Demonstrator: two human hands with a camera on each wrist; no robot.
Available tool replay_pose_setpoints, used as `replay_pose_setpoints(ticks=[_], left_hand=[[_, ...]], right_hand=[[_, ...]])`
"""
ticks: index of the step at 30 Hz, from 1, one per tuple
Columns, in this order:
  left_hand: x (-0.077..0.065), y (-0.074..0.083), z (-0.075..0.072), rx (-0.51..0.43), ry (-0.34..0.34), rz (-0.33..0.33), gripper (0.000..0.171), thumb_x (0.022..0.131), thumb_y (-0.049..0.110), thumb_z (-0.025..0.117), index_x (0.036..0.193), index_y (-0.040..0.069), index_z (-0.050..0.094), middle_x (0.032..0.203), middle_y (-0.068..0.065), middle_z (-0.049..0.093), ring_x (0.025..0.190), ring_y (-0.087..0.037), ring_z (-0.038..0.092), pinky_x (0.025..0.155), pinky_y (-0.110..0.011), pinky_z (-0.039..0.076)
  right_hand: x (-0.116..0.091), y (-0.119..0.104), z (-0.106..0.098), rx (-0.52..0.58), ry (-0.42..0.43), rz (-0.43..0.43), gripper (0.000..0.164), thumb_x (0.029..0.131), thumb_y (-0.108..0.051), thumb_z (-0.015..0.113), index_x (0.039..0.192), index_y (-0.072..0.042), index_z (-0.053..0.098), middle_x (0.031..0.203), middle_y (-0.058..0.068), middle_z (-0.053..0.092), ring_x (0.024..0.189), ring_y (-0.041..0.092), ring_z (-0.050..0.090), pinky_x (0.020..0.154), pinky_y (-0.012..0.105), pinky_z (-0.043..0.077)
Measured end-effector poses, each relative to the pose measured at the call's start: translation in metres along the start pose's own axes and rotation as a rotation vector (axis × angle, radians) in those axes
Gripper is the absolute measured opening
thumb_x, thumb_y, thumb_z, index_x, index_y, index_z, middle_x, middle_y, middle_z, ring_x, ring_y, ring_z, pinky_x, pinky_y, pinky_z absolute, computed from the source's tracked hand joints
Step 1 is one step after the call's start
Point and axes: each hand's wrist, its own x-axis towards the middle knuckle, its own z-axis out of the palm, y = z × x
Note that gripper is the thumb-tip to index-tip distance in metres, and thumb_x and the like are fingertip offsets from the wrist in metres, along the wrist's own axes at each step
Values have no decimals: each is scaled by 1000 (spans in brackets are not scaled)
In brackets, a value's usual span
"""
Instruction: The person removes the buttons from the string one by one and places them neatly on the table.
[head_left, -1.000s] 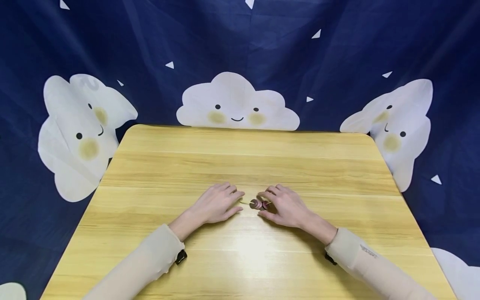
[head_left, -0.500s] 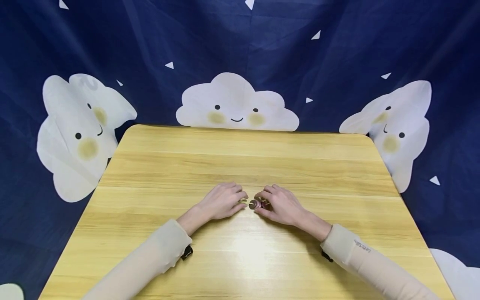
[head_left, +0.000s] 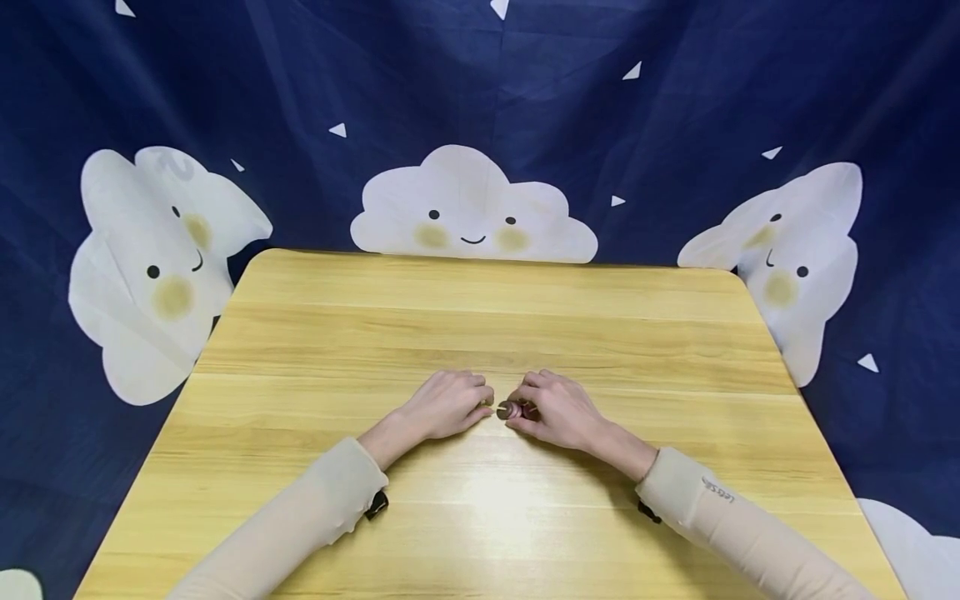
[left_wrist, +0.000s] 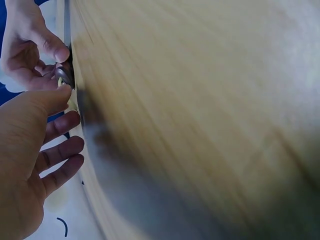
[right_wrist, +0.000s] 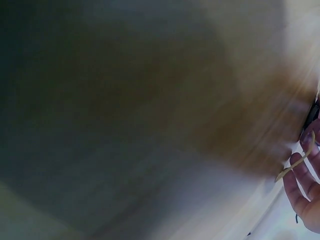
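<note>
Near the middle of the table, a small row of dark brown-purple discs sits on a thin yellowish cord. My right hand grips the discs between thumb and fingers, hiding part of them. From the left, my left hand pinches the cord's end just beside the outermost disc. In the left wrist view, the left thumb and index finger meet right at a disc, while the other fingers stay spread. A loose length of cord hangs by the right fingers in the right wrist view.
The hands work over a light wood-grain table with rounded far corners. Behind it hangs a dark blue cloth printed with white smiling clouds. A black strap shows at the left sleeve.
My left hand has moved right, toward the discs, and its fingers have closed on the cord. The right hand has shifted slightly left with the discs and tightened around them.
</note>
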Motion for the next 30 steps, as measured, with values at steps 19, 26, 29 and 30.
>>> replay_pose_setpoints(ticks=[19, 26, 29, 30], left_hand=[[-4, 2, -2, -95, 9, -39, 22, 98, 36, 73, 109, 17, 76, 98, 1, 75, 80, -13, 67, 69, -27, 56], [-5, 3, -3, -165, 11, -68, 31, 97, 38, 75, 118, 16, 76, 114, -1, 77, 98, -18, 73, 84, -34, 62], [-4, 2, -2, -200, 15, -83, 35, 96, 41, 75, 121, 16, 75, 117, -1, 77, 101, -17, 74, 88, -35, 62], [-4, 2, -2, -207, 16, -86, 36, 96, 42, 75, 121, 16, 75, 117, 0, 77, 102, -17, 73, 88, -35, 61]], right_hand=[[0, -1, 1, 65, -9, 26, 24, 88, -37, 83, 103, -18, 79, 89, -8, 69, 77, 6, 52, 65, 17, 43], [-2, 1, -2, 111, -22, 39, 25, 89, -35, 83, 106, -18, 80, 94, -7, 73, 82, 8, 60, 70, 19, 49], [-3, 2, -2, 116, -26, 43, 24, 89, -34, 83, 107, -19, 79, 94, -7, 73, 82, 7, 60, 71, 20, 49], [-3, 3, -2, 116, -24, 42, 25, 89, -34, 83, 108, -19, 79, 94, -7, 73, 82, 7, 60, 71, 20, 49]])
